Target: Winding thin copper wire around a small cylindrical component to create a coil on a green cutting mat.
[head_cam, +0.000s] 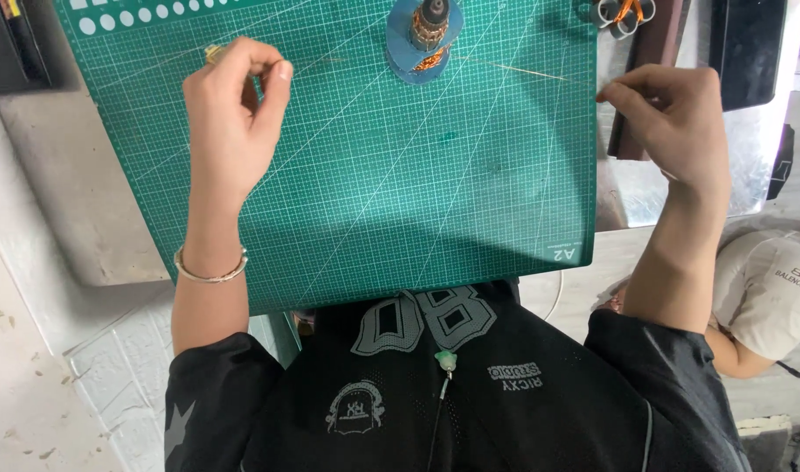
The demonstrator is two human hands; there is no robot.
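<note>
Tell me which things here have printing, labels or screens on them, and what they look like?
Cutting mat: on the table, green rectangle with a white grid, a white corner mark and white dots along the top.
Black shirt: bottom middle, grey-white block print and small badges.
White shirt: on another person at right, small dark print.
Dark flat panel: top right; maybe a screen, cannot tell.

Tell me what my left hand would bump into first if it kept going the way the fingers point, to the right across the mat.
Probably the wound motor rotor on its blue stand; only green cutting mat lies between it and the left hand.
</note>
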